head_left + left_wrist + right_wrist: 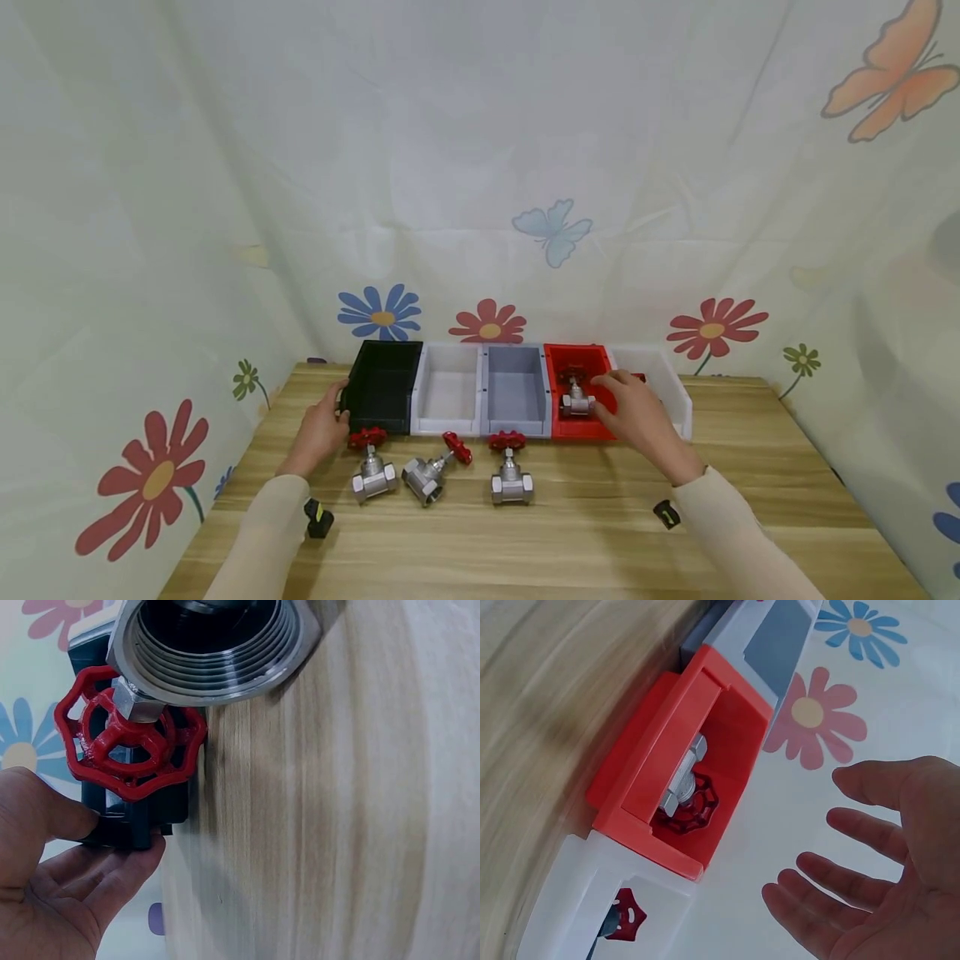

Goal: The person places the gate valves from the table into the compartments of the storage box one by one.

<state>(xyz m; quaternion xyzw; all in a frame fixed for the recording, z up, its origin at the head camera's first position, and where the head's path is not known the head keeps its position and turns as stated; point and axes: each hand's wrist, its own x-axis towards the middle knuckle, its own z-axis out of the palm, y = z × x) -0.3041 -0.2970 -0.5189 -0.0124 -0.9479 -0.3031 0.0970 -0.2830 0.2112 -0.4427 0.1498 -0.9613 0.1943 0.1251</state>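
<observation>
At the left end of the row, my left hand [321,427] pinches the side wall of the black bin [384,387], thumb on the rim and fingers outside in the left wrist view. Over the red bin [652,742] hovers my right hand [636,412], its fingers spread and holding nothing. Inside that bin lies a gate valve [576,403] with a red handwheel. Part of another red handwheel [628,915] shows in the right-end white bin [562,900]. A valve with a red handwheel [127,742] lies close to my left hand.
Two more valves, one tilted [426,478] and one upright [512,483], lie on the wooden table [480,550] before the bins. Between the black and red bins stand a white bin [447,392] and a grey bin [516,392]. A flowered curtain [450,167] hangs behind.
</observation>
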